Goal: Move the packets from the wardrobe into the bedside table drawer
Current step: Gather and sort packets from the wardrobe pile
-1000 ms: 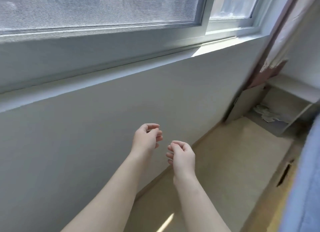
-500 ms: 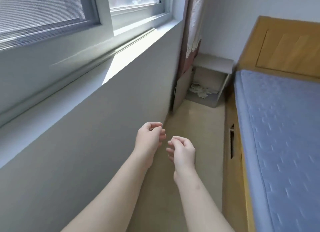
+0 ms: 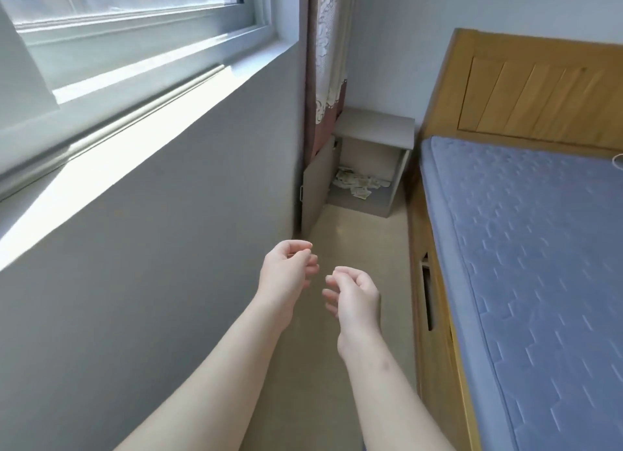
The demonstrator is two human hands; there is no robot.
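Left hand: the left hand point(image 3: 286, 275) is held loosely curled, nothing gripped.
Right hand: the right hand point(image 3: 357, 293) is likewise half-curled and empty.
Packets: a loose heap of packets point(image 3: 355, 184) is seen at 12 o'clock, inside the open bedside table point(image 3: 376, 126) (its door swung to 11 o'clock).
Wardrobe: not in view.
Advice: the aisle between wall and bed point(image 3: 526, 248) is narrow; packets are best carried level and released low.

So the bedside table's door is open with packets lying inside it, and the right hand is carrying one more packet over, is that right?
Not quite. In the head view the right hand carries nothing; its fingers are loosely curled and empty, as is the left hand. The rest holds: the bedside table has its door open, with packets lying inside.
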